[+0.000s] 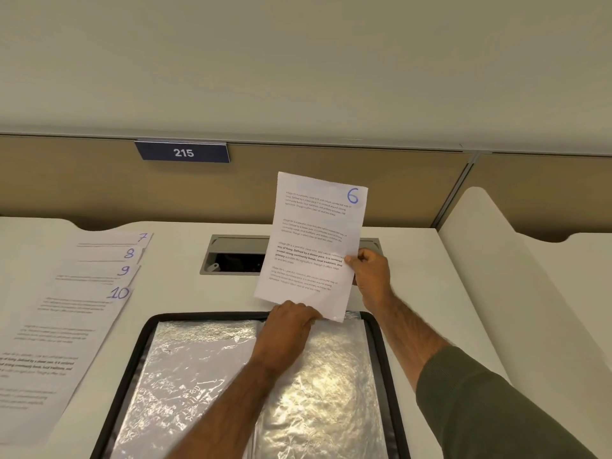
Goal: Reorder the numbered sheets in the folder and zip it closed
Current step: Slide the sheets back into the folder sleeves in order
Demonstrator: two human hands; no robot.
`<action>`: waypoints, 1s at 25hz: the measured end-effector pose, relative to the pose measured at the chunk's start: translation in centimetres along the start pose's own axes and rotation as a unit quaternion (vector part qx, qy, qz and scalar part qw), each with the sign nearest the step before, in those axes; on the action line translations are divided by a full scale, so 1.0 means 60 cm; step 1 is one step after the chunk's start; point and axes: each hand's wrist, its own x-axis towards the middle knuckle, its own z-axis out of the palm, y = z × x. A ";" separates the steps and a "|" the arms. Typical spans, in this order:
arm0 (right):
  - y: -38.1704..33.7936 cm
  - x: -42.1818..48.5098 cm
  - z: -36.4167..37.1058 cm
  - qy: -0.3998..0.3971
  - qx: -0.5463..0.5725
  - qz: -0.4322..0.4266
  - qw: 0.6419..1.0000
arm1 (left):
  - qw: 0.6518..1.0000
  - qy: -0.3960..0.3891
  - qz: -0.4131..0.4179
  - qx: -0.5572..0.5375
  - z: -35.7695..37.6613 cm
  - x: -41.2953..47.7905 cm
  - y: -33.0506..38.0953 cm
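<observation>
Above folder (205, 315), printed sheet (314, 233) (blue 6)

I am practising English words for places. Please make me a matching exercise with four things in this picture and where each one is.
1 sheet 6
2 sheet 10
3 folder
4 sign 215

a on the back panel
b open on the table, nearest
c held up by the right hand
d flat on the table, left

Pairs: 1-c, 2-d, 3-b, 4-a
</observation>
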 end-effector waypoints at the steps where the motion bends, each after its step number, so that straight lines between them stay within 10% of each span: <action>1: -0.001 0.001 -0.009 0.000 -0.012 -0.007 1.000 | 1.000 -0.003 0.000 -0.003 -0.002 0.001 -0.001; 25: 0.021 0.025 -0.049 -0.118 -0.042 0.054 0.991 | 0.998 -0.029 -0.058 -0.003 -0.030 -0.012 -0.074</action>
